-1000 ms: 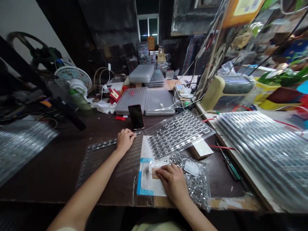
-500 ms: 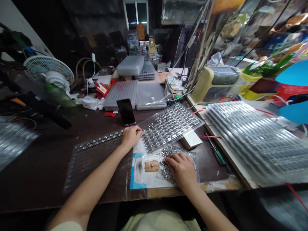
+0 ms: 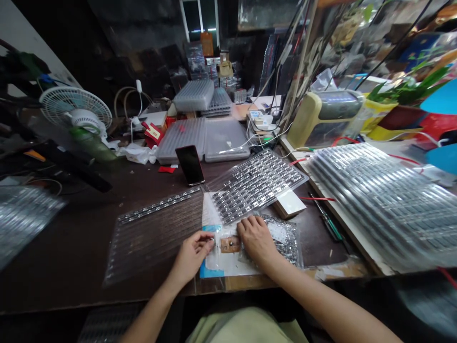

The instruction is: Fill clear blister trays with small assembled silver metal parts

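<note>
My left hand (image 3: 193, 255) rests near the table's front edge, its fingertips pinched at the left end of a small brown block (image 3: 229, 244) lying on a white and blue sheet (image 3: 217, 259). My right hand (image 3: 255, 239) lies curled at the block's right end, over a clear bag of small metal parts (image 3: 285, 240). A clear blister tray (image 3: 157, 231) with one filled row lies left of my hands. A second tray full of metal parts (image 3: 255, 183) is propped just behind them.
A black phone (image 3: 191, 164) leans upright behind the trays. Stacked clear trays (image 3: 385, 200) fill the right side, with screwdrivers (image 3: 326, 221) beside them. A small fan (image 3: 76, 112) stands at the left. Lidded plastic boxes (image 3: 205, 138) and cables sit at the back.
My left hand has come back from the tray's far row to the brown block. My right hand has shifted left from the bag of parts onto the block's right end.
</note>
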Available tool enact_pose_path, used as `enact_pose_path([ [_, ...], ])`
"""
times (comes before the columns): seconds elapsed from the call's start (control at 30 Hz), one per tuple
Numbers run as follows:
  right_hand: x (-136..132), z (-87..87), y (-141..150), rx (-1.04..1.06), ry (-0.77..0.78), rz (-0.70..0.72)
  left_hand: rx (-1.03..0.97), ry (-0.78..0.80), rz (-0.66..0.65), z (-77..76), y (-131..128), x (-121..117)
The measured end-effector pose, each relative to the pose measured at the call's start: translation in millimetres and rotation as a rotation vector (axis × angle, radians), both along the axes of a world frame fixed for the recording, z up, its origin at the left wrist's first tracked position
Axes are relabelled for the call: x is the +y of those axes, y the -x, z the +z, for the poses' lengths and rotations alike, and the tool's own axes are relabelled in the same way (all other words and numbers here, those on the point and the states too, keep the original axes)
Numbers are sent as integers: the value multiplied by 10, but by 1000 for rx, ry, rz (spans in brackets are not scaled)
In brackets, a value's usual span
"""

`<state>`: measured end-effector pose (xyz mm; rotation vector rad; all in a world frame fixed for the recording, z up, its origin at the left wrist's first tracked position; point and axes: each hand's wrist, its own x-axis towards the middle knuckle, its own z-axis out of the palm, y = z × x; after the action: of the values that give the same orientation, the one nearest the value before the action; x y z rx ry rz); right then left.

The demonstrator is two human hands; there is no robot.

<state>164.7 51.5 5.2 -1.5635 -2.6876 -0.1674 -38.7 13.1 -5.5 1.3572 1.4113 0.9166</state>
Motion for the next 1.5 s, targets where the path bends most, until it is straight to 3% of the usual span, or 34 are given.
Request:
enact_pose_path([
  [0.17,-3,34,64,-22,34,-32,270,-314,-83,-13,-261,11],
  [0.43,-34,-38,-18,56,31,-68,371,-439,-73,-105,-351,-14],
  [0.53,-106,-67,-191,180,4,-59,394,-457,-74,-112,-363,-16],
  [0.67,-261,-78,-412,575,-76,-51,437,-471,-100,-109,-379,-16],
  [0.73,-322,-76,-463,643,-51,-68,458,-470,-102,-102,-386,-16],
  [0.97,-345,-102,-296,696,19,-118,445,-449,-109,-80,-402,-19],
  [1.13,-343,-122,-32,653,19,-83,273,-407,50,-95,-336,3],
  [1.23,-353,-146,58,637,16,-82,231,-398,83,-99,-303,18],
  [1.4,-357,-158,56,589,7,-81,212,-382,68,-105,-309,23],
  [1.5,-308,-123,-43,549,-77,-101,208,-374,69,-102,-318,21],
])
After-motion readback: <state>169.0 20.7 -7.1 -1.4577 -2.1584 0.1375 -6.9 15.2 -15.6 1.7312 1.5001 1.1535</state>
